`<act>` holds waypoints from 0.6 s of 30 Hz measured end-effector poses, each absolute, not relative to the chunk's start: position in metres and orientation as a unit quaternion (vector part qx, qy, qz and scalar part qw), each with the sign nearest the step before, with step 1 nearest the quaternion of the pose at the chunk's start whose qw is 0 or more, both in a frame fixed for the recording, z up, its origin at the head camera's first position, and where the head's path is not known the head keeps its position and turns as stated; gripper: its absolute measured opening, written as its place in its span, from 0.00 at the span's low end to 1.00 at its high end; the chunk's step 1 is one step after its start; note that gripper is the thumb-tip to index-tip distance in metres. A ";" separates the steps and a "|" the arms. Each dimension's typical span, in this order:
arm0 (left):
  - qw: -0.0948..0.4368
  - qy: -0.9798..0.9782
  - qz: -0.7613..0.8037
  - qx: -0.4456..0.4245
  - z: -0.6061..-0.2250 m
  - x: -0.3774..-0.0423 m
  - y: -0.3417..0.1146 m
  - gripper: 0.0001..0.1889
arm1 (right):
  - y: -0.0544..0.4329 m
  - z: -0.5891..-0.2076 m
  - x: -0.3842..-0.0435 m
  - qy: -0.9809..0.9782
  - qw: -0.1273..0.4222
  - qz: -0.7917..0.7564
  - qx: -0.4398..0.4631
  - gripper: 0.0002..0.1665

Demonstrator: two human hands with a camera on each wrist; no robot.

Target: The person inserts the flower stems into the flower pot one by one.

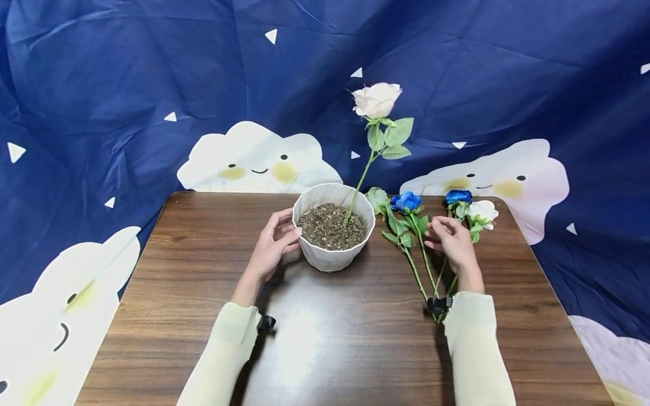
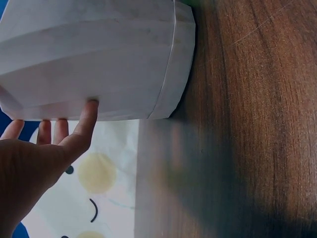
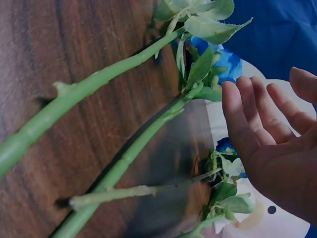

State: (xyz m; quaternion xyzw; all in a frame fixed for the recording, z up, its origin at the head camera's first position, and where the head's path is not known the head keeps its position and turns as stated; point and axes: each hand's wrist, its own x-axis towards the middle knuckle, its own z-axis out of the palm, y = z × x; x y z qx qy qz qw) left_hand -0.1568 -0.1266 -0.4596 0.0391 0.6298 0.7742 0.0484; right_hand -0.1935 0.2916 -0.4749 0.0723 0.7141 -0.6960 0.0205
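A white faceted pot [image 1: 332, 258] full of dark soil [image 1: 330, 228] stands on the table, with one pale pink rose [image 1: 377, 101] upright in it, leaning right. My left hand [image 1: 274, 239] rests against the pot's left side; in the left wrist view a fingertip touches its wall [image 2: 94, 54]. My right hand [image 1: 453, 241] hovers over several loose flowers with relaxed fingers, holding nothing. Two blue roses [image 1: 406, 202], a white rose [image 1: 482, 213] and a pale greenish bloom [image 1: 377, 200] lie there. Green stems [image 3: 89, 84] cross beside the right hand.
The brown wooden table [image 1: 203, 270] carries everything. Behind it hangs a dark blue cloth [image 1: 152, 67] with smiling white clouds [image 1: 259, 158]. A small black device [image 1: 266, 324] sits at the left wrist, another [image 1: 438, 305] at the right wrist near the stem ends.
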 end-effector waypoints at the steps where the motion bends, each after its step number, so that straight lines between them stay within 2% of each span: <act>1: 0.049 0.631 0.774 0.039 -0.459 -0.157 -0.127 0.29 | 0.292 -0.476 -0.193 0.719 0.023 -0.691 0.074 0.08; 7: 0.048 0.631 0.774 0.040 -0.459 -0.156 -0.126 0.29 | 0.298 -0.483 -0.191 0.736 0.048 -0.670 0.079 0.22; 11: 0.048 0.627 0.776 0.041 -0.459 -0.157 -0.126 0.29 | 0.301 -0.490 -0.190 0.751 0.068 -0.652 0.082 0.28; 18: 0.048 0.624 0.778 0.043 -0.460 -0.157 -0.126 0.29 | 0.303 -0.498 -0.190 0.777 0.110 -0.613 0.087 0.33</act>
